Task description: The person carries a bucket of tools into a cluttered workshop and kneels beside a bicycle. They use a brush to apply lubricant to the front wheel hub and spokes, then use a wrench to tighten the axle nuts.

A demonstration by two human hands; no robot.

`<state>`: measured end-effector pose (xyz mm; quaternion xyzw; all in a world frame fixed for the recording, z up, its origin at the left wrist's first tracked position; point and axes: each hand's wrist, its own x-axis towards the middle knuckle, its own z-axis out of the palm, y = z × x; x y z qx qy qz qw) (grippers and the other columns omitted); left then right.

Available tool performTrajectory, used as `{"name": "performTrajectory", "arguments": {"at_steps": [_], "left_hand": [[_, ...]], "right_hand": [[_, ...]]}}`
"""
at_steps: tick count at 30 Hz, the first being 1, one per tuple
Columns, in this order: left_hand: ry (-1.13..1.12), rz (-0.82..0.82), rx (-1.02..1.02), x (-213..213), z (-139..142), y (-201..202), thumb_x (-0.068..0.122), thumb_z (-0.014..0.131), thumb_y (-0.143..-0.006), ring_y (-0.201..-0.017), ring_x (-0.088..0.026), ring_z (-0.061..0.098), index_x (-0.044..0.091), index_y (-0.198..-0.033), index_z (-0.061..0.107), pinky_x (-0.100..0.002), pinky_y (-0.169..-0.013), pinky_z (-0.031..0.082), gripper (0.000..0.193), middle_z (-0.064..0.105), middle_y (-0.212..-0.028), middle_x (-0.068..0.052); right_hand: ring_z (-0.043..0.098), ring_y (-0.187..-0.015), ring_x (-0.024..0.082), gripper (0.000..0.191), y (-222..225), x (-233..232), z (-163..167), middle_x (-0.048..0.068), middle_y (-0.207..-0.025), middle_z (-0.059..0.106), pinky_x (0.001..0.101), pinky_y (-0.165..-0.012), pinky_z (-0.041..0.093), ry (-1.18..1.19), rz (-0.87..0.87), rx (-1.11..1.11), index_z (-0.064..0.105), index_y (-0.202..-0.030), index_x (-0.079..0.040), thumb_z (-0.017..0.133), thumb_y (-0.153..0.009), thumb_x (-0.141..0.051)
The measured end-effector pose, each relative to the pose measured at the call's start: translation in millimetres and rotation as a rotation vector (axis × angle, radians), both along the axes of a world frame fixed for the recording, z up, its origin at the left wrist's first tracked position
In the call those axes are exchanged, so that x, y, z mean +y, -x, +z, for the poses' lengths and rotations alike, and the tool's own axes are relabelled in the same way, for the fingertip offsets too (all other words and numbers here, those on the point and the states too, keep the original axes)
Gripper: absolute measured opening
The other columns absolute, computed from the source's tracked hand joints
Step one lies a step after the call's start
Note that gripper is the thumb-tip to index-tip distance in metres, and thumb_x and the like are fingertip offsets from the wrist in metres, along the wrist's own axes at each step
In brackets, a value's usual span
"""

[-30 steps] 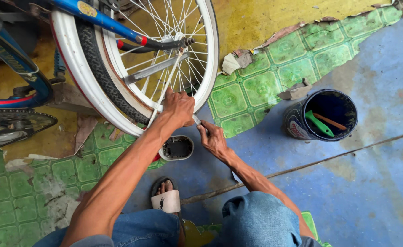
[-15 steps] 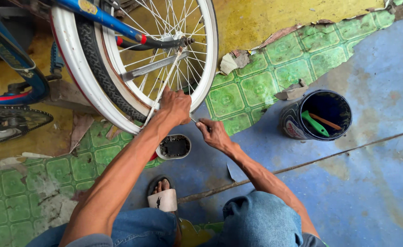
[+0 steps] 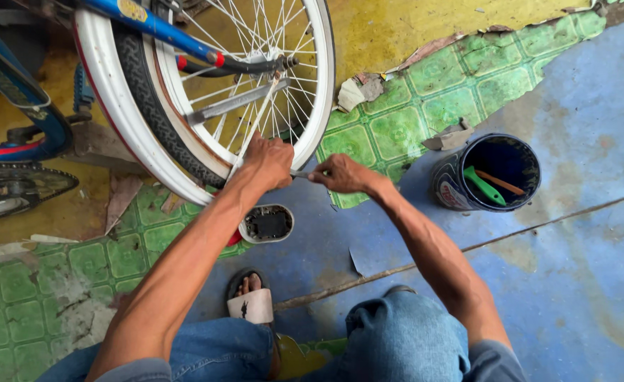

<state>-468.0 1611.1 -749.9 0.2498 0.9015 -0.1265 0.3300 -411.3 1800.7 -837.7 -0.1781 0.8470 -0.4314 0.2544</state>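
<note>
head camera, looking steeply down, close over bicycle wheel (image 3: 205,92)

Bare forearms, blue denim jeans (image 3: 397,339) on both knees, and a white-strapped sandal (image 3: 252,304).

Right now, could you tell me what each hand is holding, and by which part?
The left hand grips the white wheel rim at its lower edge; the right hand holds a thin metal tool by its end.

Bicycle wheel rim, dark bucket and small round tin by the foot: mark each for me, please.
Bicycle wheel rim (image 3: 322,106), head view, on the white rim's right side.
Dark bucket (image 3: 448,185), head view, on its outer wall, left side.
Small round tin (image 3: 268,223), head view, on its dark inside.
</note>
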Motion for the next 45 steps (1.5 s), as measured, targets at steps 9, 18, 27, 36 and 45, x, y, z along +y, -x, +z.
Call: {"name": "performTrajectory", "arguments": {"at_steps": [9,18,27,36,45], "left_hand": [[0.014,0.071,-0.121,9,-6,17,0.003,0.060,-0.078,-0.109,-0.036,0.069,0.003,-0.092,0.079,-0.056,-0.111,0.032,0.024,0.074,-0.110,-0.020],[0.169,0.001,-0.093,17,0,13,0.007,0.068,-0.065,-0.090,-0.034,0.074,0.004,-0.084,0.078,-0.050,-0.099,0.043,0.021,0.077,-0.095,-0.019],[0.024,0.033,-0.023,6,-5,13,0.006,0.072,-0.052,-0.082,-0.031,0.071,0.006,-0.068,0.073,-0.045,-0.090,0.041,0.016,0.074,-0.084,-0.015],[0.012,0.064,-0.054,-3,-22,17,-0.001,0.063,-0.040,-0.074,-0.030,0.065,0.006,-0.056,0.066,-0.046,-0.085,0.038,0.018,0.069,-0.072,-0.012],[0.027,0.051,-0.024,2,-14,16,-0.001,0.066,-0.047,-0.075,-0.030,0.066,0.007,-0.062,0.070,-0.044,-0.077,0.043,0.018,0.070,-0.076,-0.012]], "right_hand": [[0.071,-0.069,0.031,0.044,13,12,23,0.019,-0.085,0.077,0.0464,-0.070,0.057,-0.166,0.069,-0.064,0.078,-0.111,-0.008,0.056,-0.100,-0.044],[0.054,-0.051,0.024,0.039,-72,-34,-5,0.017,-0.061,0.063,0.0424,-0.052,0.044,0.216,-0.448,0.048,0.076,-0.109,-0.003,0.058,-0.101,-0.036],[0.051,-0.047,0.023,0.034,-88,-69,-24,0.023,-0.059,0.058,0.0401,-0.049,0.040,0.282,-0.614,0.091,0.075,-0.112,-0.002,0.062,-0.102,-0.031],[0.059,-0.051,0.019,0.029,-97,-113,-39,0.021,-0.075,0.070,0.0358,-0.051,0.047,0.393,-0.877,0.300,0.073,-0.114,0.002,0.068,-0.099,-0.023],[0.060,-0.055,0.015,0.024,-96,-131,-37,0.013,-0.067,0.065,0.0331,-0.053,0.049,0.511,-0.931,0.328,0.071,-0.113,0.000,0.064,-0.102,-0.020]]}}
